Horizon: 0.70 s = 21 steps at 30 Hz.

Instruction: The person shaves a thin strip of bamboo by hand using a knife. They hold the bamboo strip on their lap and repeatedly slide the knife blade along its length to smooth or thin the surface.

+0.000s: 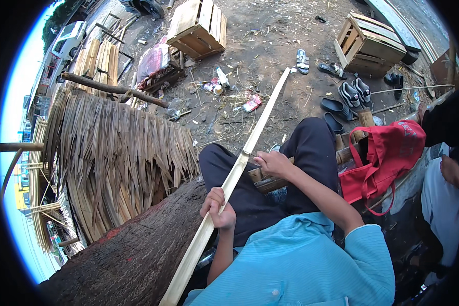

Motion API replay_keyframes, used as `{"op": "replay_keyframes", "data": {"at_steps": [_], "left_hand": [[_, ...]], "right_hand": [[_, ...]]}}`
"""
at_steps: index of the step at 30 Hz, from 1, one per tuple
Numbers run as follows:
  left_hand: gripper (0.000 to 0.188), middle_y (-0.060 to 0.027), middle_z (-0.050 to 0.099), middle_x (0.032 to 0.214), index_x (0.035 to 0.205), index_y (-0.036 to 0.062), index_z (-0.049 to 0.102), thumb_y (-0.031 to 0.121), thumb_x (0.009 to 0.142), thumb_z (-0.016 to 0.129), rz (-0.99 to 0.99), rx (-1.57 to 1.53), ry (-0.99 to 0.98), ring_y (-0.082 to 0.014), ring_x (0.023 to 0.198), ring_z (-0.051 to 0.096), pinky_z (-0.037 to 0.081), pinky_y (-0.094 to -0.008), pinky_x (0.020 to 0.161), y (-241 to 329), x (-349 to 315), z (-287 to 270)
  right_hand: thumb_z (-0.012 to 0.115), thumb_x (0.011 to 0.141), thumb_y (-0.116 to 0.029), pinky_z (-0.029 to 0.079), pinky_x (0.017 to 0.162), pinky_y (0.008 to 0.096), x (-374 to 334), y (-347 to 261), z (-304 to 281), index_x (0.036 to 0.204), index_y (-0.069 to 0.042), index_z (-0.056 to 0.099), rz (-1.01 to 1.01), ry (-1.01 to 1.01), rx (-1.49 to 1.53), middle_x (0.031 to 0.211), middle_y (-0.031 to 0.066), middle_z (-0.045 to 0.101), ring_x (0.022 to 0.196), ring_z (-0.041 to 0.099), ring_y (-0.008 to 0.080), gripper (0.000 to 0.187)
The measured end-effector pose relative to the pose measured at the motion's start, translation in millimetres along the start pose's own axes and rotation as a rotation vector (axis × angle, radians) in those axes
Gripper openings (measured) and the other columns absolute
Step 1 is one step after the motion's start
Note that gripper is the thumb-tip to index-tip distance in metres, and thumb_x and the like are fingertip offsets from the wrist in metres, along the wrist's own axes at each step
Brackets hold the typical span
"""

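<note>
A long pale strip, split bamboo by its look [204, 235], slants across my lap from the lower edge up to the far ground. My left hand [218, 208] is closed around it near my left thigh. Farther up, my right hand [273, 164] is shut on a small knife [249, 153]. Its thin dark blade lies across the strip and touches it; my fist hides the handle. Both of my thighs, in dark trousers, are beneath the strip.
To my left are a thick trunk [132, 245] and a thatch panel [122, 148]. A red bag [387, 158] lies at my right, near another person's bare foot [451, 171]. Shoes [349, 95], litter and two wooden crates [198, 28] are scattered ahead on the dirt.
</note>
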State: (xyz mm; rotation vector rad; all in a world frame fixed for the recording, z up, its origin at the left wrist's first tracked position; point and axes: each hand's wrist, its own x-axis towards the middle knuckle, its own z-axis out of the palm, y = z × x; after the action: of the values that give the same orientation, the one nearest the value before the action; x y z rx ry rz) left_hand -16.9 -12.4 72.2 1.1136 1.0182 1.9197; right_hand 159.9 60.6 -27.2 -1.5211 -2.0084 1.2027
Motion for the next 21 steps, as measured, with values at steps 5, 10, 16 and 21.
{"op": "replay_keyframes", "data": {"at_steps": [5,10,16,21], "left_hand": [[0.027,-0.0016,0.028,0.052,0.053,0.0085,0.028,0.010,0.075,0.045,0.039,0.019,-0.118,-0.0133,0.052,0.028,0.027,-0.0314,0.058,0.5,11.8,-1.7],[0.036,-0.0017,0.030,0.049,0.051,0.0064,0.033,0.023,0.074,0.055,0.129,0.037,-0.421,-0.0141,0.048,0.029,0.026,-0.0320,0.058,11.4,34.8,9.7],[0.052,-0.0011,0.034,0.047,0.050,0.0046,0.040,0.044,0.076,0.061,0.069,0.074,-0.596,-0.0153,0.046,0.032,0.028,-0.0326,0.058,23.0,51.9,21.8],[0.052,-0.0020,0.035,0.047,0.049,0.0028,0.043,0.044,0.075,0.062,0.060,0.123,-0.600,-0.0162,0.045,0.035,0.030,-0.0330,0.058,22.7,49.3,19.0]], "right_hand": [[0.043,0.094,-0.039,0.045,0.062,0.0540,6.1,-1.8,1.6,0.089,-0.007,0.054,-0.101,0.048,0.093,0.069,0.0225,0.059,0.070,0.058,0.0443,0.034],[0.044,0.093,-0.036,0.044,0.059,0.0523,1.2,-19.7,-17.5,0.086,-0.008,0.054,-0.174,0.053,0.117,0.064,0.0213,0.057,0.065,0.058,0.0427,0.031],[0.046,0.092,-0.036,0.045,0.053,0.0494,-1.2,-40.3,-29.5,0.082,-0.009,0.053,-0.276,0.191,0.094,0.059,0.0185,0.056,0.060,0.058,0.0396,0.030],[0.047,0.092,-0.037,0.045,0.050,0.0498,18.3,5.8,-13.7,0.082,-0.009,0.052,-0.108,0.305,-0.028,0.058,0.0189,0.056,0.058,0.058,0.0407,0.030]]}}
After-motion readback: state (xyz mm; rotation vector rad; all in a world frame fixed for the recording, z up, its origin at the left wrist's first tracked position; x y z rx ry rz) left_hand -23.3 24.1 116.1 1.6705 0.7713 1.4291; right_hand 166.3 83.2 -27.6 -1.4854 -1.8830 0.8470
